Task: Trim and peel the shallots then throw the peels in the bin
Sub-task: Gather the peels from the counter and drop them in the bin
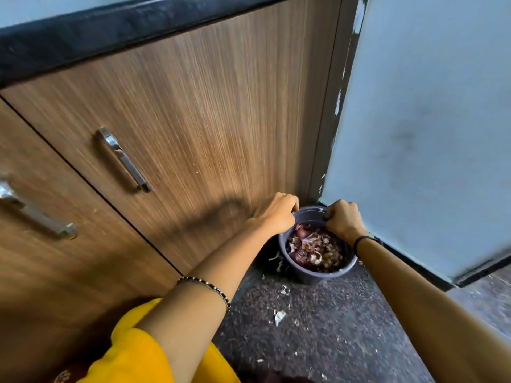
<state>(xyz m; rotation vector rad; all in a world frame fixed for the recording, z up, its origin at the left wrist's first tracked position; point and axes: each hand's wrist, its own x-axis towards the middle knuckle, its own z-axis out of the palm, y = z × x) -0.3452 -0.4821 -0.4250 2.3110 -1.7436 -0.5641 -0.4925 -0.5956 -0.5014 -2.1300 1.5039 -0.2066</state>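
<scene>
Floor (318,333): bin (302,275) rim (peels (312,251) inside) in curled fingers (291,203).

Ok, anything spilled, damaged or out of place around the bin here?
Yes. Pale peel scraps lie scattered on the floor in front and to the left of the bin, outside it. Paint is also flaking along the wall edge above the bin.

2 bare forearms outstretched, left hand (276,214) and right hand (344,221) knuckles-up, fingers curled.
</scene>
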